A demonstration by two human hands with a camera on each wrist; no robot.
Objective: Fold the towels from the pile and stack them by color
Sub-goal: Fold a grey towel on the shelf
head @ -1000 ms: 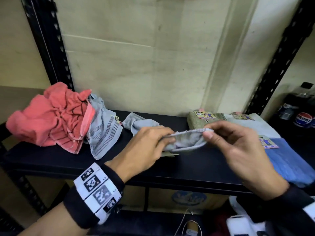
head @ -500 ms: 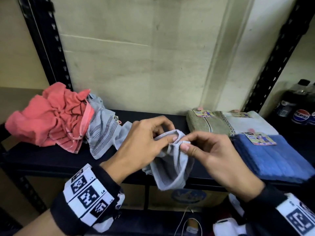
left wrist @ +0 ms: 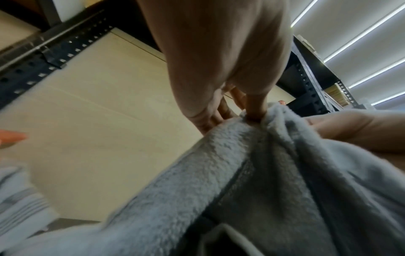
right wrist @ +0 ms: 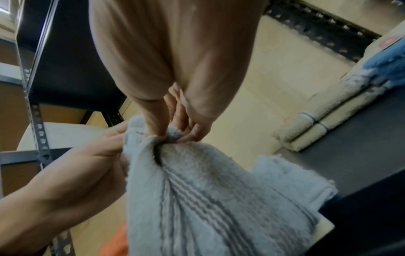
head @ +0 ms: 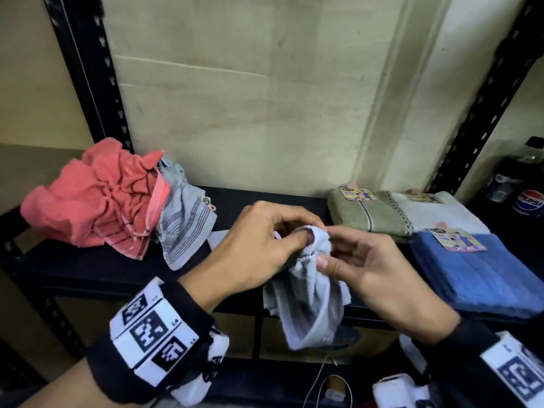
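Note:
A light grey towel (head: 309, 304) hangs bunched in front of the black shelf (head: 97, 269). My left hand (head: 265, 245) pinches its top edge (left wrist: 254, 119), and my right hand (head: 362, 266) pinches the same edge beside it (right wrist: 173, 135). Its grey stripes (right wrist: 197, 207) show in the right wrist view. At the shelf's left lies the pile: a crumpled red towel (head: 97, 198) and a grey striped towel (head: 185, 219). Folded towels lie at the right: an olive one (head: 365, 213), a white one (head: 435, 210) and a blue one (head: 477, 272).
Black perforated uprights (head: 88, 78) (head: 485, 92) frame the shelf against a pale wall. Dark soda bottles (head: 527, 187) stand at the far right. Under the shelf are a cardboard box (head: 376, 343), a cable (head: 321, 375) and a white object (head: 397, 390).
The hands came together from a stretched hold. The grey towel, held out flat between them a second ago, now hangs down bunched from one pinched spot.

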